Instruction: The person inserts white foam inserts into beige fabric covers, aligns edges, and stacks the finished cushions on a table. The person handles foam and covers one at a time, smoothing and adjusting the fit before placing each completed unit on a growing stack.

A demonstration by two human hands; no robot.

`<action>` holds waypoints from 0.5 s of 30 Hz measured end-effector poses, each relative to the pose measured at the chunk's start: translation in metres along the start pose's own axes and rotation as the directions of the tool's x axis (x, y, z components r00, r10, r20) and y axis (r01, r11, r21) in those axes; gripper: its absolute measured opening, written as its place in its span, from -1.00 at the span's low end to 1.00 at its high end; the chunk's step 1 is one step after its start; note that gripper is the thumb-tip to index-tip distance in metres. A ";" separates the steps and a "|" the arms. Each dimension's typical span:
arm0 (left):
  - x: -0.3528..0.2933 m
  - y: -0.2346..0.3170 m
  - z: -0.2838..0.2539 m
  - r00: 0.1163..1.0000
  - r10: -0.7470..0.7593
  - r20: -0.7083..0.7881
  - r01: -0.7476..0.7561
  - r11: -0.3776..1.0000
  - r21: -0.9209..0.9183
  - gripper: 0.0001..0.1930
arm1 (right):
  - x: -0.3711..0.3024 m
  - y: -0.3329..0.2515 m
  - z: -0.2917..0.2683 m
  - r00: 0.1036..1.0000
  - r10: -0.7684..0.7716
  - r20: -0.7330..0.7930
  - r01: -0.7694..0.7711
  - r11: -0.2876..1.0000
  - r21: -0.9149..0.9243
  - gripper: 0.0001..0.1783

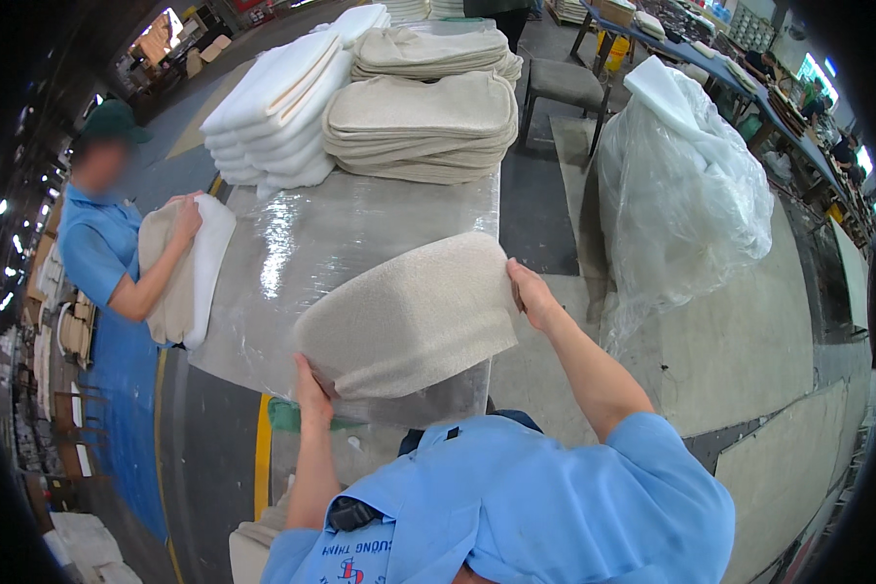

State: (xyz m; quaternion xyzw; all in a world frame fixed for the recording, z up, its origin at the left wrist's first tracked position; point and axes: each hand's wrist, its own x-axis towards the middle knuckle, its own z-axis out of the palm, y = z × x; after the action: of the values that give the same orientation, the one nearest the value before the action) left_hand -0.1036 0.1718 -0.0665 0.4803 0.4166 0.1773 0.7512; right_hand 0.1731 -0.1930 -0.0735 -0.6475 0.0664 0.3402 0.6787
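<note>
A beige cover (409,316) is held up by both edges over a plastic-wrapped counter (380,209), near the end closest to the wearer. Its lower left corner is gripped by the left hand (313,391), while its right edge is grasped by the right hand (531,292), set farther forward. The cloth is slanted upward to the right; whether the counter is touched by its underside cannot be told.

At the counter's far end, a stack of beige covers (419,131) is flanked on the left by piled white pads (273,117), with a second beige stack (433,51) placed just behind. To the left, a beige and white piece (180,258) is handled by a co-worker (102,229) in a blue shirt and dark cap. To the right, a bulky clear plastic bag (686,195) is seen near a grey chair (566,86).
</note>
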 end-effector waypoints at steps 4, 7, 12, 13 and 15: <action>-0.010 -0.021 -0.008 0.989 -0.145 -0.005 0.143 0.968 0.208 -0.36 | -0.002 0.021 0.005 0.997 0.076 -0.026 -0.079 0.987 -0.141 -0.39; -0.025 -0.027 -0.030 0.971 -0.240 0.008 0.239 0.967 0.090 -0.40 | -0.008 0.015 0.021 0.992 0.110 0.063 -0.112 0.993 0.027 -0.35; -0.023 -0.029 -0.016 0.980 -0.164 0.109 0.163 0.986 0.014 -0.35 | 0.010 0.031 -0.010 0.988 -0.147 -0.051 0.123 0.938 -0.324 -0.41; -0.022 -0.030 -0.004 0.975 -0.171 0.140 0.171 0.985 0.010 -0.36 | 0.014 0.034 -0.019 0.958 -0.280 -0.062 0.222 0.863 -0.454 -0.42; -0.039 -0.029 -0.012 0.983 -0.173 0.060 0.172 0.985 0.020 -0.36 | 0.008 0.035 0.013 0.888 -0.459 0.009 0.335 0.635 -0.696 -0.45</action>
State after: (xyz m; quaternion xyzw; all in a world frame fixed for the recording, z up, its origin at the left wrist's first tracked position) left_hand -0.1397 0.1386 -0.0764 0.4532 0.4345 0.0937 0.7727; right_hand 0.1553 -0.1804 -0.1052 -0.8746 -0.1499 0.1257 0.4436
